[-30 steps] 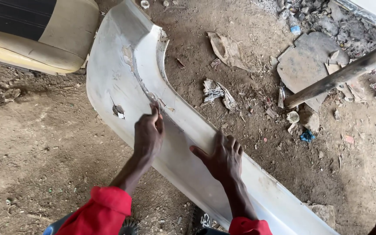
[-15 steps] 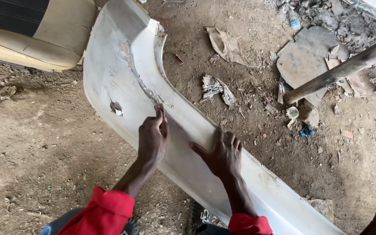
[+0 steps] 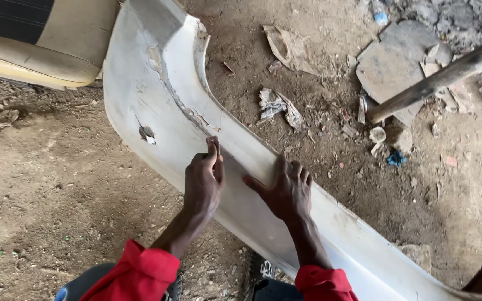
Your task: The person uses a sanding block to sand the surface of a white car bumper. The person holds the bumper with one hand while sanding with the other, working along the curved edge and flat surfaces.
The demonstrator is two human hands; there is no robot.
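A long white car body panel (image 3: 157, 61) with cracked, flaking filler along its ridge lies on the dirt ground. My left hand (image 3: 203, 181) is curled around a small brown piece (image 3: 213, 143) and presses it against the ridge just below the cracked patch. My right hand (image 3: 285, 189) lies flat on the panel beside it, fingers spread, holding nothing. Both arms wear red sleeves (image 3: 138, 276).
A beige and yellow car seat (image 3: 40, 56) sits at the top left, touching the panel's end. A wooden pole (image 3: 442, 78) leans in from the right over a flat stone slab (image 3: 397, 56). Crumpled paper scraps (image 3: 277, 106) and rubble litter the dirt beyond the panel.
My left hand has slid a little along the ridge toward me with the small piece. My right hand stays pressed flat on the panel.
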